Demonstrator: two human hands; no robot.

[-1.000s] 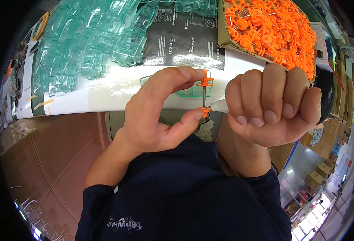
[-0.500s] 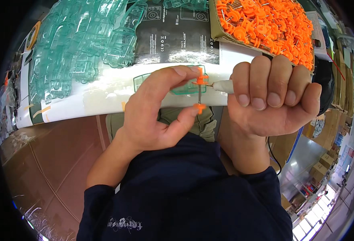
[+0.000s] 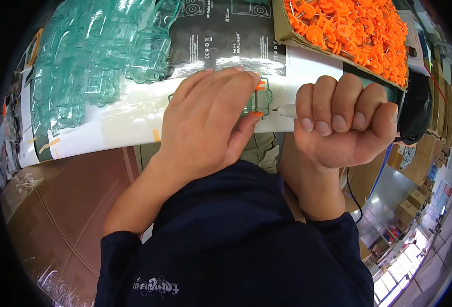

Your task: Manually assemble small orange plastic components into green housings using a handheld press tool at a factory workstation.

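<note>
- White-covered table (image 3: 114, 125): clear green shells (image 3: 99, 61) heaped on its left side.
- Left hand (image 3: 210, 115) pinches an orange-ended metal axle (image 3: 257, 100) at a green plastic frame (image 3: 265, 106), near the table's front edge.
- Right hand (image 3: 342, 120) curls round a white fine-tipped tool (image 3: 288, 110) just beside it.

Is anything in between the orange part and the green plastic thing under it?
Nothing I can see. The left hand holds the orange part over the green plastic thing; the white nozzle in the right hand is off to the right.
</note>
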